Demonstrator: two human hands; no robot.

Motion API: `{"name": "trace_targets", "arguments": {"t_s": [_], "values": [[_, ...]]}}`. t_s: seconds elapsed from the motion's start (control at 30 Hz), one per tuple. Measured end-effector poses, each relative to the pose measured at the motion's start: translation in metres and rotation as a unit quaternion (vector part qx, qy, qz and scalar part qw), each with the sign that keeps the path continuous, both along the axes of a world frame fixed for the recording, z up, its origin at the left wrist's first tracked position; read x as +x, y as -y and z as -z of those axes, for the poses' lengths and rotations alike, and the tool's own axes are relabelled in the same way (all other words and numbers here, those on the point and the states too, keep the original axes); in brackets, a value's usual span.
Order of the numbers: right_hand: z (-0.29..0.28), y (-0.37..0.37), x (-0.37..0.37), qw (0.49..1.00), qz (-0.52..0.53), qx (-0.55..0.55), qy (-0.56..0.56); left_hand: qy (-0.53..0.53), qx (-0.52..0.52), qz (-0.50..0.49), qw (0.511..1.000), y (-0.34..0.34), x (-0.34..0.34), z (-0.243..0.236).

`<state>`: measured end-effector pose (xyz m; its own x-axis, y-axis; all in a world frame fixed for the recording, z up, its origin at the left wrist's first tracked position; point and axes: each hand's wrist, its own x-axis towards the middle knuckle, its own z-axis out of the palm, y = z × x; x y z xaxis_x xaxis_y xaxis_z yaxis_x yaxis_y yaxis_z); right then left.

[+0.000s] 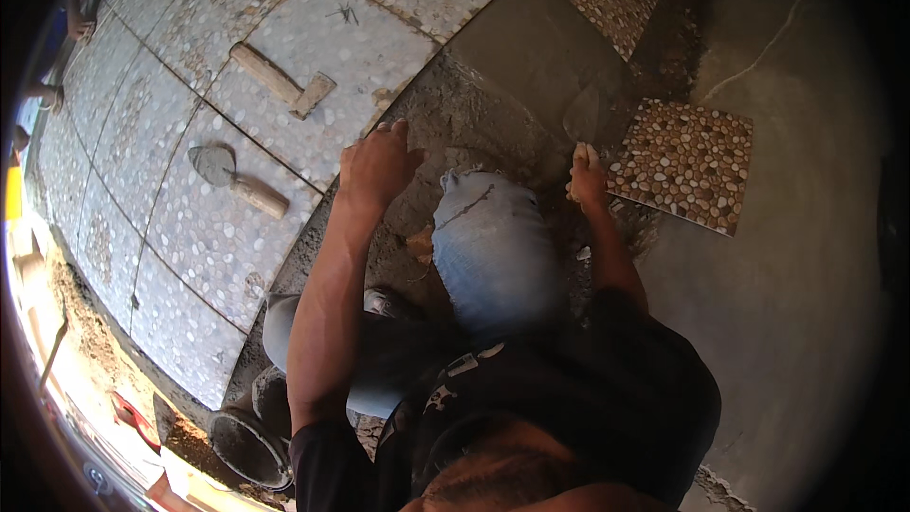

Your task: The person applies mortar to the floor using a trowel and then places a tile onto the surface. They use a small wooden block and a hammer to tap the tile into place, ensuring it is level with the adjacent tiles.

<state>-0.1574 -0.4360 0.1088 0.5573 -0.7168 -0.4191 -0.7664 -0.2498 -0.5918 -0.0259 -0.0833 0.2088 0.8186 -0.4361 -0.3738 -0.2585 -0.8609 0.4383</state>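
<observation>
Left hand (377,163): fingers spread, palm down, pressed flat on the grey mortar bed (455,118) right at the edge of the laid tiles; it grips nothing.
Right hand (585,175): closed around the handle of a trowel (582,116), whose blade points up and away and lies on the wet mortar.
Loose tile (684,163): a square, brown, pebble-patterned piece lying flat on the bare floor just right of the right hand, apart from the trowel blade.
Laid tiles (190,180): pale pebble-patterned squares covering the floor to the left of the mortar bed.
Second trowel (232,180): lying on the laid tiles, wooden handle toward the person, well apart from the left hand.
Wooden mallet (282,81): resting on the laid tiles above that trowel.
Knee (493,237): in blue jeans, between the two forearms.
Bucket (248,441): dark, possibly rubber, at the lower left beside the left elbow.
</observation>
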Motion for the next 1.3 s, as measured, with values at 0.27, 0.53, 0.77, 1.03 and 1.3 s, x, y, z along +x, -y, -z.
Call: {"name": "trace_targets", "arguments": {"t_s": [0.27, 0.53, 0.77, 1.03, 1.3], "values": [[0.034, 0.015, -0.013, 0.914, -0.227, -0.232, -0.244, -0.01, 0.022, -0.006, 1.0, -0.008, -0.009, 0.013], [-0.002, 0.049, -0.043, 0.988, -0.018, 0.014, -0.151, -0.004, 0.009, 0.015, 1.0, -0.001, -0.011, 0.017], [0.022, 0.067, -0.011, 0.943, -0.188, -0.223, -0.16, -0.01, 0.025, 0.024, 0.999, 0.013, -0.016, 0.018], [0.02, 0.124, -0.003, 0.957, -0.109, -0.179, -0.2, 0.006, 0.015, 0.033, 0.999, 0.013, -0.021, 0.023], [-0.015, 0.108, 0.009, 0.997, -0.007, 0.058, -0.05, -0.022, 0.044, 0.032, 0.998, 0.016, -0.023, 0.027]]}}
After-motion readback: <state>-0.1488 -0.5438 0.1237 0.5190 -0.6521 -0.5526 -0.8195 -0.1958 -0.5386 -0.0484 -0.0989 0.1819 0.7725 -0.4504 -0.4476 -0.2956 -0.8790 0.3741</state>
